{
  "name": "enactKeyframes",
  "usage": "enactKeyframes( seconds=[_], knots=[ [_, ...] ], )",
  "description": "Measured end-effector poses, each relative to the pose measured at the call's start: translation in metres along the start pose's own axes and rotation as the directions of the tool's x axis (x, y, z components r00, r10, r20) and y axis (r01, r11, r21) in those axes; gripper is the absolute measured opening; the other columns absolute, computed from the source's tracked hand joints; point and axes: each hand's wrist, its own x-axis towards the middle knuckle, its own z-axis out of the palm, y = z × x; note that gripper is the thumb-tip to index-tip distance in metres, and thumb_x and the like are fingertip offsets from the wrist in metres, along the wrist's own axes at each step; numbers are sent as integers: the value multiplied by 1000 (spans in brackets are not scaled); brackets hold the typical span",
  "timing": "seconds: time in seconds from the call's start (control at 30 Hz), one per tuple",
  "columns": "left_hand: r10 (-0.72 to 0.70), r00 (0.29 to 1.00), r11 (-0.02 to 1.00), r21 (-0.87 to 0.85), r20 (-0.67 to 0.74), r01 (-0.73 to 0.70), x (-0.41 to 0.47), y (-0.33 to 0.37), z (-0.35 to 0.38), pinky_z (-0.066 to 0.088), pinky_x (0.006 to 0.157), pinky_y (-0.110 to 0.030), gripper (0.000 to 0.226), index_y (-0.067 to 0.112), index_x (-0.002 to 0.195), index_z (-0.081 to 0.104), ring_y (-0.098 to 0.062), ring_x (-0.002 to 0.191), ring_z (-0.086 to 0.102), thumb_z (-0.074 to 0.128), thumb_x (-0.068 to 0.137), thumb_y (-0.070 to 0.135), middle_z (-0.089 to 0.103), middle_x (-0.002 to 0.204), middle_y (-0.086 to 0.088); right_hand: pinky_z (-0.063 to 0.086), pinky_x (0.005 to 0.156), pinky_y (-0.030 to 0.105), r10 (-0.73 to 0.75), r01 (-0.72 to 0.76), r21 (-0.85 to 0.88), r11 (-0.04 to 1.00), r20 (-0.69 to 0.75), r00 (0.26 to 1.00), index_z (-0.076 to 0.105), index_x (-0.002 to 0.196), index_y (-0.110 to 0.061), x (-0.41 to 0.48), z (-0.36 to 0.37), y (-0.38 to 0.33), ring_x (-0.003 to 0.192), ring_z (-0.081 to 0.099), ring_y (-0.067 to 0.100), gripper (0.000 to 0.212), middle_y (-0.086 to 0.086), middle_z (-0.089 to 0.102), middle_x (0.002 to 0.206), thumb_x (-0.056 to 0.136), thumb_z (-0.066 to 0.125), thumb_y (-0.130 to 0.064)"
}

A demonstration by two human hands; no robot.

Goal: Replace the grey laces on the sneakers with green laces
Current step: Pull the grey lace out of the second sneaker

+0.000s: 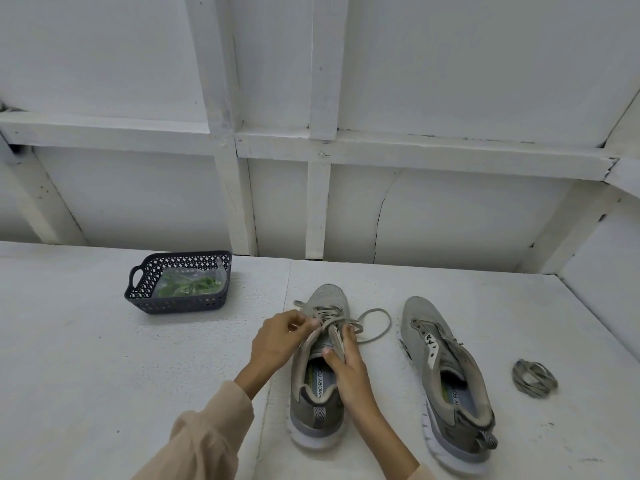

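Two grey sneakers stand on the white table, toes pointing away from me. The left sneaker (pixel 320 368) still carries a grey lace (pixel 372 327), which loops out to its right. My left hand (pixel 277 341) pinches that lace at the upper eyelets. My right hand (pixel 346 368) grips the sneaker's tongue and right eyelet edge. The right sneaker (pixel 446 379) has bare eyelets. A removed grey lace (pixel 535 378) lies coiled to its right. Green laces (pixel 188 287) in a clear bag sit inside a dark basket (pixel 145 299) at the back left.
A white panelled wall with beams rises behind the table. The table's right edge runs diagonally past the coiled lace. Bare white table surface lies between the basket and the sneakers.
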Motion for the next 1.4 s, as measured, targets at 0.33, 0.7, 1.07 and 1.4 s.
enactKeyframes(
  seconds=[0.33, 0.7, 1.07, 1.4],
  knots=[
    [-44, 998, 991, -124, -38, 39, -2, -1, 7, 45, 69, -28, 45, 31, 82, 68, -4, 83, 62, 56, 74, 74, 69, 85, 14, 5, 122, 31, 14, -14, 5, 1000, 1, 1000, 13, 153, -14, 1, 0, 1, 149, 1, 8, 69, 0, 4, 162, 98, 54, -15],
    [-60, 997, 983, -175, -46, 51, 0, -6, 12, 48, 75, -30, 40, 27, 83, 69, -7, 84, 63, 61, 78, 66, 70, 84, 11, 6, 121, 28, 18, -18, 0, 1000, 5, 1000, 13, 153, -15, 0, 0, 0, 148, 1, 7, 69, -2, 3, 163, 98, 54, -16],
    [-250, 872, 874, -485, -421, 16, 13, 0, 0, 42, 79, -34, 20, 19, 95, 62, -19, 91, 60, 54, 97, 37, 67, 97, -1, 5, 121, 28, 20, -19, -18, 1000, 29, 999, 12, 154, -18, -2, -3, -1, 148, 0, 7, 69, -5, 1, 162, 98, 54, -21],
    [-105, 993, 946, -313, -61, 81, 0, -5, 16, 53, 79, -37, 44, 26, 81, 70, -9, 81, 66, 64, 74, 70, 71, 80, 8, 5, 122, 30, 17, -17, -17, 1000, 15, 1000, 13, 153, -14, 0, -1, -2, 149, 0, 8, 69, -1, 4, 163, 98, 54, -16]
  ],
)
